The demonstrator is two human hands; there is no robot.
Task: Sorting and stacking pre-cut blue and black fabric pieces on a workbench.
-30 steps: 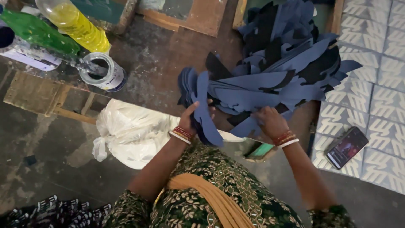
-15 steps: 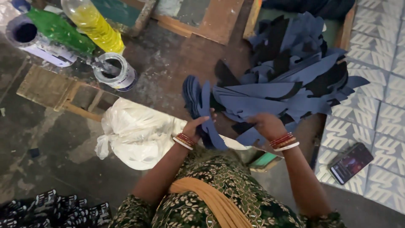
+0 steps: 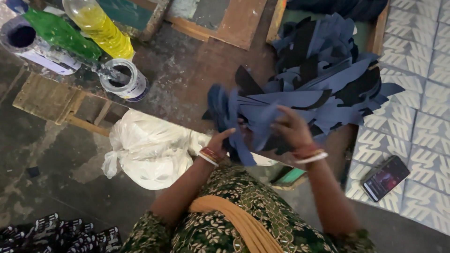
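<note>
My left hand (image 3: pixel 221 140) grips the lower edge of a stack of blue cut fabric pieces (image 3: pixel 228 115) held upright in front of me. My right hand (image 3: pixel 289 127) lies over a blue piece at the near edge of a big pile of blue and black cut pieces (image 3: pixel 328 70), fingers curled on it. The pile rests on a brown wooden board (image 3: pixel 197 79). Both wrists wear bangles.
A white plastic bag (image 3: pixel 150 150) lies left of my hands. A roll of tape (image 3: pixel 125 79), a yellow bottle (image 3: pixel 98 26) and a green bottle (image 3: pixel 58 33) lie at the upper left. A phone (image 3: pixel 385 178) lies on the patterned tiles to the right.
My right hand has lifted from the pile's near edge and moved left toward the stack in my left hand. The camera has tilted, shifting everything lower in view.
</note>
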